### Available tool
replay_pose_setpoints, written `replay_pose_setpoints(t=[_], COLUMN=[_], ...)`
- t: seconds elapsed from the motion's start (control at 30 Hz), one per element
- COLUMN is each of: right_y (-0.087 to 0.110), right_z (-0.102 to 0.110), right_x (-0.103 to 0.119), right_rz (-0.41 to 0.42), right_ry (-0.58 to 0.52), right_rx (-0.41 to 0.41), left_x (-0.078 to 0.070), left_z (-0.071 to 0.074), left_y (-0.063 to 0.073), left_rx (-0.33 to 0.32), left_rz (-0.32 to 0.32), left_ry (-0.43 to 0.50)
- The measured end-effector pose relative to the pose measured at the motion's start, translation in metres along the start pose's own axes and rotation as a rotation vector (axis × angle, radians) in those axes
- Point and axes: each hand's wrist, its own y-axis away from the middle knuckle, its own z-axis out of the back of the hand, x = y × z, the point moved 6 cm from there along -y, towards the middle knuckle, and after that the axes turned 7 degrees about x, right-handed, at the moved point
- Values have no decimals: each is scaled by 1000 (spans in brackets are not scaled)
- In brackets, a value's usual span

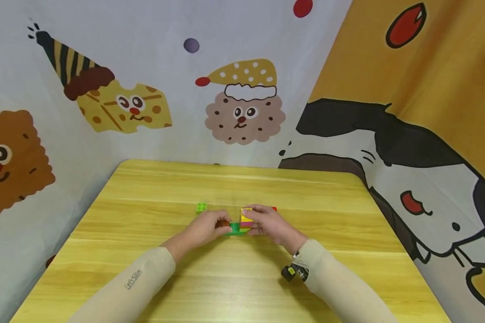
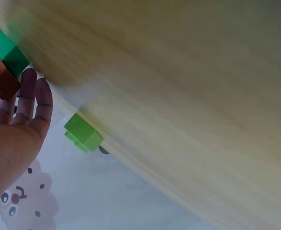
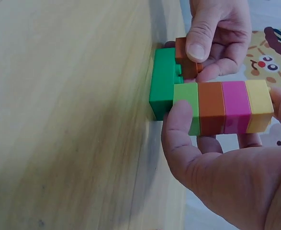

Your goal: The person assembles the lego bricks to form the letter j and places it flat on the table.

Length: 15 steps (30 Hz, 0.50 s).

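Observation:
A long green brick (image 3: 162,76) lies on the table between the two hands. On its right end stands a stack: a light green brick (image 3: 193,96), a brown brick (image 3: 211,108), a pink brick (image 3: 236,106) and a yellow brick (image 3: 259,106) on top. My right hand (image 1: 271,224) grips this stack, thumb and fingers around its sides. With thumb and fingers, my left hand (image 1: 205,226) pinches another brown brick (image 3: 186,57) at the green brick's left end. Whether that brick is fully seated on the studs, I cannot tell.
A loose light green brick (image 1: 201,207) sits on the table behind my left hand. Part of a red brick (image 1: 274,208) shows behind my right hand. The wooden table (image 1: 226,278) meets a patterned cloth (image 1: 178,148) at its far edge.

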Motion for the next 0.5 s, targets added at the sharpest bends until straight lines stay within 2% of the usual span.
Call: replay_pose_setpoints(t=[0.3, 0.5], right_y=[-4, -4], right_z=[-1, -1], right_x=[-2, -2], right_rz=[-2, 5], right_ry=[-56, -36], right_rx=[58, 53], left_x=[1, 1], left_z=[0, -1], left_y=[0, 0], left_rx=[3, -3], left_rz=[5, 7], left_ry=[-6, -3])
